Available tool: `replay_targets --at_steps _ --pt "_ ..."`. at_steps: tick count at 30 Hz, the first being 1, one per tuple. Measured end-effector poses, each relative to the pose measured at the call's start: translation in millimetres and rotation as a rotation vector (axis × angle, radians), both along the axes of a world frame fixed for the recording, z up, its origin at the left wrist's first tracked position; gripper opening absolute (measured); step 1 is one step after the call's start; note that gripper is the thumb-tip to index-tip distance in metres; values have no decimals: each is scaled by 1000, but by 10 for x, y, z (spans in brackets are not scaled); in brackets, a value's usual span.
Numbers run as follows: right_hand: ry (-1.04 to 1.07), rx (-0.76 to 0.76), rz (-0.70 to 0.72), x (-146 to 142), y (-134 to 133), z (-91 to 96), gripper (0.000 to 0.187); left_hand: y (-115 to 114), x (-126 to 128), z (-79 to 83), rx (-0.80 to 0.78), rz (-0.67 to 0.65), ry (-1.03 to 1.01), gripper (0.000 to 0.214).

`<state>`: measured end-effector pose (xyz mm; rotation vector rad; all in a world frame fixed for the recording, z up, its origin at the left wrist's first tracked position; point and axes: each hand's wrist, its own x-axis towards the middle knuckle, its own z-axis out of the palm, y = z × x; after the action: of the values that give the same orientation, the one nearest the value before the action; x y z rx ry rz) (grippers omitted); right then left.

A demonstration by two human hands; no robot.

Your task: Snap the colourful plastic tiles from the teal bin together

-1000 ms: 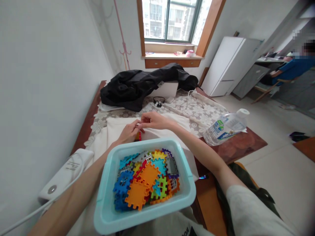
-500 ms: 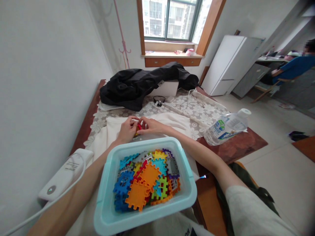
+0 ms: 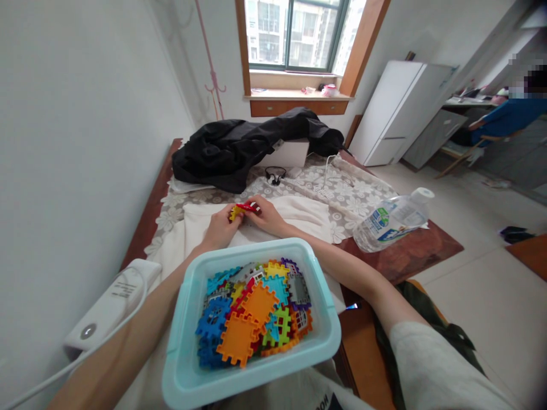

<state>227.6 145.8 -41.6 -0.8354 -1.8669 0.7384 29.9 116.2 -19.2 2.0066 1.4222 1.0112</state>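
Observation:
Beyond the tub, my two hands meet over the white cloth (image 3: 299, 213). My left hand (image 3: 221, 228) is closed on a yellow toothed building tile (image 3: 235, 213). A red building tile (image 3: 245, 207) is pinched in my right hand (image 3: 265, 216), its edge touching or very near the yellow one. Whether the two tiles are joined I cannot tell, as fingers cover part of both. Between my forearms stands a light blue plastic tub (image 3: 182, 336). It holds several interlocking tiles, with orange tiles (image 3: 239, 339) on top of blue, green, grey and purple ones.
A large clear water bottle (image 3: 391, 219) stands at the table's right edge. Black clothing (image 3: 252, 145) and a headset (image 3: 276, 175) lie farther back. A white power device (image 3: 109, 304) with a cable is by the left wall. A person in blue (image 3: 506, 119) sits far right.
My right hand has lifted and turned slightly, bringing the red tile up flatter across the yellow one. More of both tiles shows now. The tub stays put.

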Motion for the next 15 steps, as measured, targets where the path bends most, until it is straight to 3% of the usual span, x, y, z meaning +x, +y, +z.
replay_targets --at_steps 9,15 --pt "-396 21 -53 13 -58 -27 12 -82 19 45 26 22 173 25" --pt "-491 51 -54 -6 -78 -19 11 -76 9 33 46 54 294 22"
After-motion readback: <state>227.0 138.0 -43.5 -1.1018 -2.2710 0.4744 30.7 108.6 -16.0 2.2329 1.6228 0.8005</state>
